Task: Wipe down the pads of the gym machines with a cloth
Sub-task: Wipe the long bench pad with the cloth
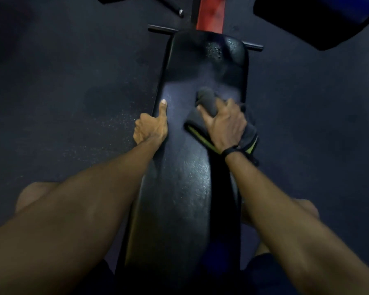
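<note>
Long black pad (185,167) runs straight away from the person. Right hand (224,124) presses the grey cloth (207,101) mid-pad, droplets (214,50) ahead at far end; left hand (151,126) clasps left edge, thumb on top.

A long black bench pad (179,188) runs from six o'clock toward twelve, its glossy skin beaded with droplets near the far end. A dark grey cloth (207,101), bunched and blurred, possibly edged in yellow-green, lies on the pad's right half, toward one o'clock of its centre.
</note>
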